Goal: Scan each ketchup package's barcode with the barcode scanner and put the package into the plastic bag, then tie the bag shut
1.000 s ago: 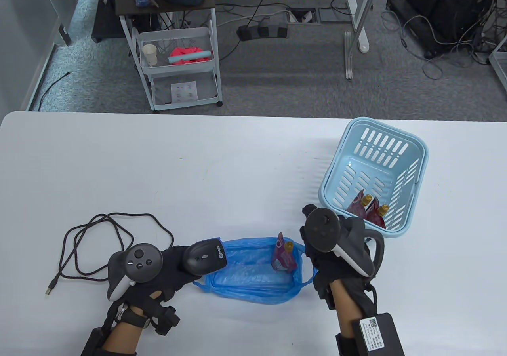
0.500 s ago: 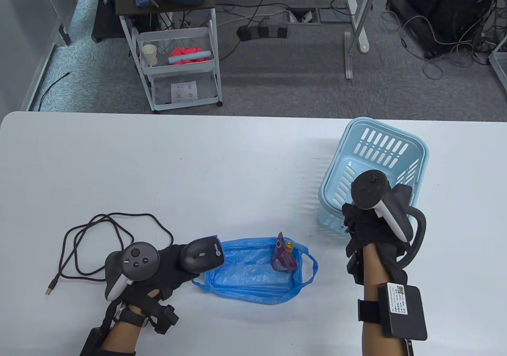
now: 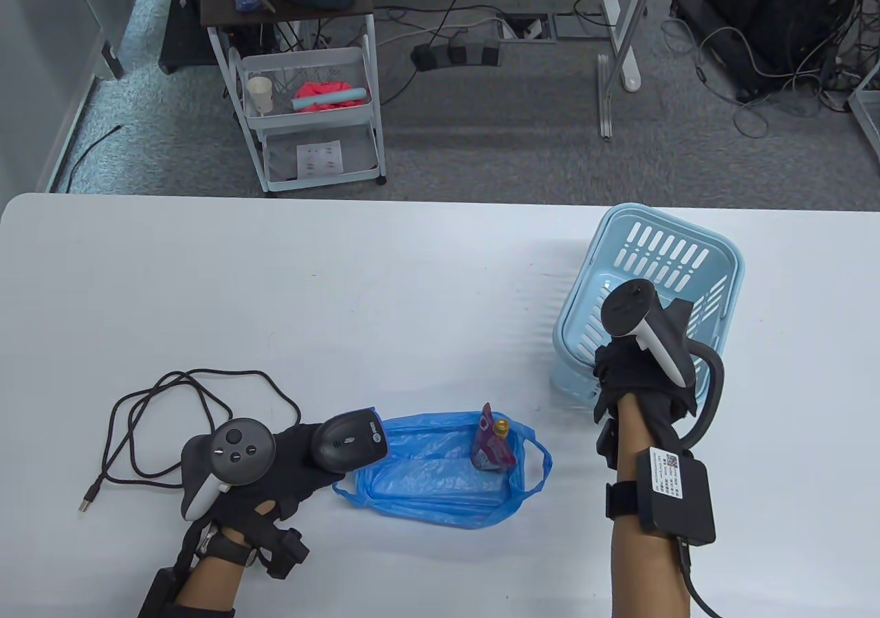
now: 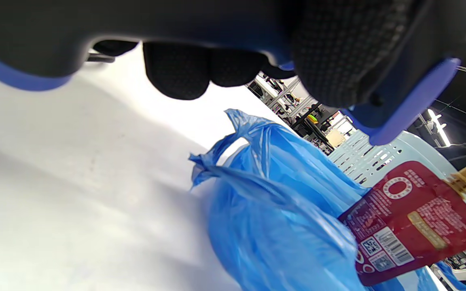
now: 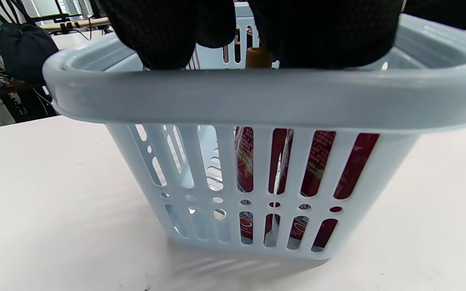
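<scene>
My left hand (image 3: 295,460) grips the black barcode scanner (image 3: 347,443) at the left end of the blue plastic bag (image 3: 433,484), which lies open and flat on the table. One red ketchup pouch (image 3: 491,447) with a yellow cap stands in the bag; the left wrist view shows the pouch (image 4: 415,222) with its barcode facing the scanner (image 4: 136,24). My right hand (image 3: 636,363) reaches over the near rim into the light-blue basket (image 3: 653,247). In the right wrist view, its fingers (image 5: 168,36) hang on both sides of a yellow pouch cap (image 5: 257,58). Contact is hidden.
Red pouches (image 5: 318,161) show through the slots of the basket (image 5: 257,97). The scanner's black cable (image 3: 172,398) loops on the table left of my left hand. Behind the table stand a white cart (image 3: 309,116) and floor cables.
My right hand left the bag, moved right and away to the basket, and now reaches a little deeper into it. The left hand with the scanner barely shifted.
</scene>
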